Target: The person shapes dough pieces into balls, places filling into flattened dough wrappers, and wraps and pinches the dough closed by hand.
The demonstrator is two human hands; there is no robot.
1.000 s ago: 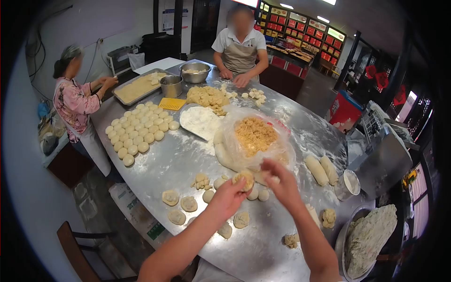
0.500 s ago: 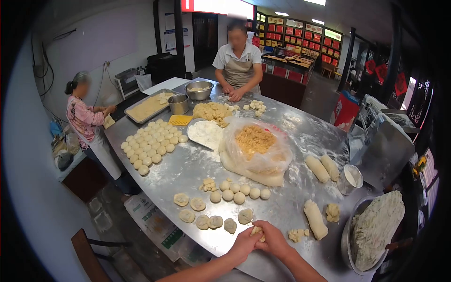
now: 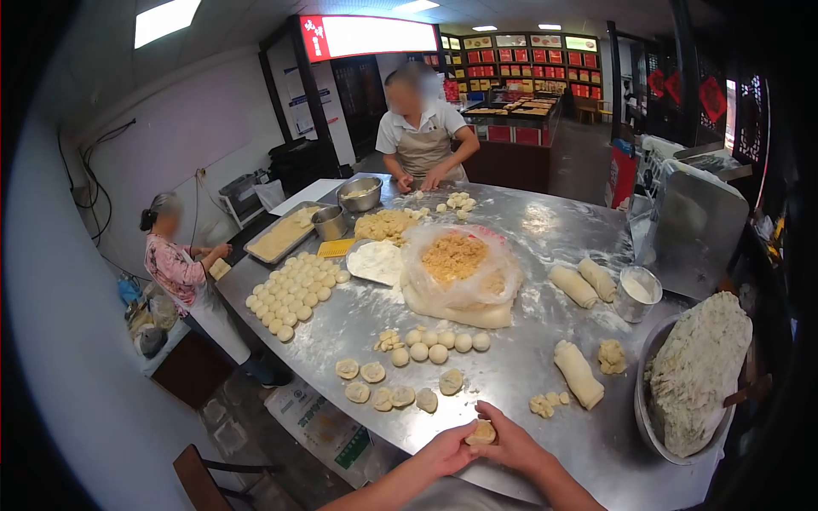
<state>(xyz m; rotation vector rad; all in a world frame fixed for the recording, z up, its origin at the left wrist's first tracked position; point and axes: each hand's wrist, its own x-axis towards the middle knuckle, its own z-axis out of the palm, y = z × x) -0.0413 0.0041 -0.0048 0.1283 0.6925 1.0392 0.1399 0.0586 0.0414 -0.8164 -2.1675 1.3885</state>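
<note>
Close to the table's near edge, my left hand [image 3: 449,451] and my right hand [image 3: 511,443] are together, their fingers closed round a small piece of dough [image 3: 482,433]. Its pale upper face shows between the fingers; the underside is hidden. Just beyond lie several flattened filled dough pieces [image 3: 382,398], with darker filling showing. Behind them sits a row of smooth dough balls [image 3: 439,353] beside a small heap of dough bits [image 3: 388,341]. To the right are a dough roll [image 3: 578,375], a dough lump [image 3: 611,357] and more small dough bits [image 3: 545,404].
On the metal table [image 3: 528,341] stand a plastic-lined mound of orange-brown filling [image 3: 456,258], a flour tray [image 3: 375,261] and many dough balls [image 3: 294,294]. A large bowl [image 3: 652,426] of greenish dough is at right. One person [image 3: 422,140] works opposite, another [image 3: 183,264] at left.
The camera view has tilted and shifted, so the table sits differently in frame. My hands have turned the dough piece, and more of its pale face now shows.
</note>
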